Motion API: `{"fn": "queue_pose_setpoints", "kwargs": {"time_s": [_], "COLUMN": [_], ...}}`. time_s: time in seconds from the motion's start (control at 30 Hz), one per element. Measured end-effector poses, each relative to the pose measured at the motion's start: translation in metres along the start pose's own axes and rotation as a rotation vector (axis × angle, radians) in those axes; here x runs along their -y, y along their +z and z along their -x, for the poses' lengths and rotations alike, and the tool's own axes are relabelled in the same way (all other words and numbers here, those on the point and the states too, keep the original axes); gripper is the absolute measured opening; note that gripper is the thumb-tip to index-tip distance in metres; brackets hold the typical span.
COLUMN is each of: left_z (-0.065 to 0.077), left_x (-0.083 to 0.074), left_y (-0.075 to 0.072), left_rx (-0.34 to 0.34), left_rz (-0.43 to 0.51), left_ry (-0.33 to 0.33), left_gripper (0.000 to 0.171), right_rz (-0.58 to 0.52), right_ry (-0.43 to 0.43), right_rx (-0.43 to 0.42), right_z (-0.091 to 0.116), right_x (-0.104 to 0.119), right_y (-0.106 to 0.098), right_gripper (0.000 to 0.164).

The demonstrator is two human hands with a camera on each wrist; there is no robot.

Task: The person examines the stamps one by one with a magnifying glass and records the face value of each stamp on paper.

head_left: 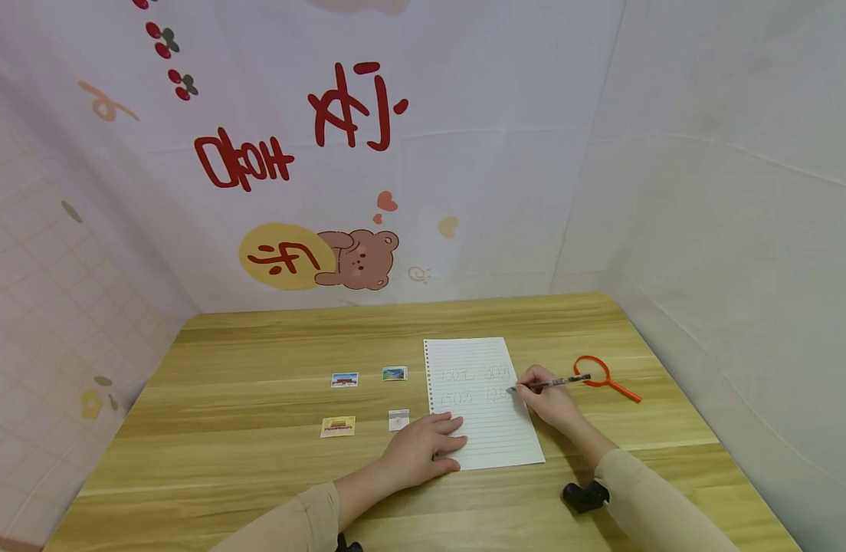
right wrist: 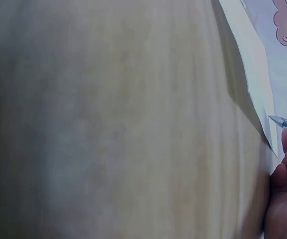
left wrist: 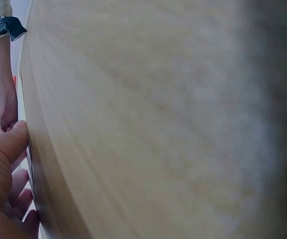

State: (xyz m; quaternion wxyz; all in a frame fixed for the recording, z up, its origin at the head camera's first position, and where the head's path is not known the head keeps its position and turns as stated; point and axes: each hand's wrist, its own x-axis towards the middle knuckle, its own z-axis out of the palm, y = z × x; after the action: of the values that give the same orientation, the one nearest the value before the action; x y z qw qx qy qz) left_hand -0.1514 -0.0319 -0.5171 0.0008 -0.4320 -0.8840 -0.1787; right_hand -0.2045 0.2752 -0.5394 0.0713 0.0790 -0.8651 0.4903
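A lined sheet of paper (head_left: pixel 492 437) with punched holes along its left edge lies on the wooden table. Handwritten figures stand in two rows on its upper half. My right hand (head_left: pixel 549 400) grips a pen (head_left: pixel 557 382), its tip on the paper at the end of the second row. In the right wrist view the pen tip (right wrist: pixel 278 120) meets the sheet near its edge. My left hand (head_left: pixel 423 451) rests with spread fingers on the sheet's lower left part. The left wrist view shows that hand (left wrist: pixel 4 184) at the edge, beside mostly bare tabletop.
Left of the sheet lie a blue-sky stamp (head_left: pixel 344 379), a green-blue stamp (head_left: pixel 395 373), a yellow stamp (head_left: pixel 338 426) and a pale stamp (head_left: pixel 398 419). An orange-red magnifying glass (head_left: pixel 609 379) lies to the right. Printed cloth (head_left: pixel 492 192) surrounds the table's back and sides.
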Motion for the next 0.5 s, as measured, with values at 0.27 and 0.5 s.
{"fn": "queue_pose_setpoints", "kwargs": {"time_s": [0.27,0.5], "left_z": [-0.0005,-0.0004], "left_x": [0.0004,0.0], "left_y": [0.0001,-0.0003], "left_rx": [0.007,0.011], "left_rz": [0.005,0.012], "left_ry": [-0.011,-0.014], "left_gripper": [0.043,0.043], "right_rz": [0.014,0.022], "right_ry": [-0.007,0.008], "right_rx": [-0.024,-0.019], "right_z": [-0.0002,0.0007], "right_x": [0.0005,0.0027], "right_y": [0.002,0.0023], "right_gripper": [0.008,0.006]}}
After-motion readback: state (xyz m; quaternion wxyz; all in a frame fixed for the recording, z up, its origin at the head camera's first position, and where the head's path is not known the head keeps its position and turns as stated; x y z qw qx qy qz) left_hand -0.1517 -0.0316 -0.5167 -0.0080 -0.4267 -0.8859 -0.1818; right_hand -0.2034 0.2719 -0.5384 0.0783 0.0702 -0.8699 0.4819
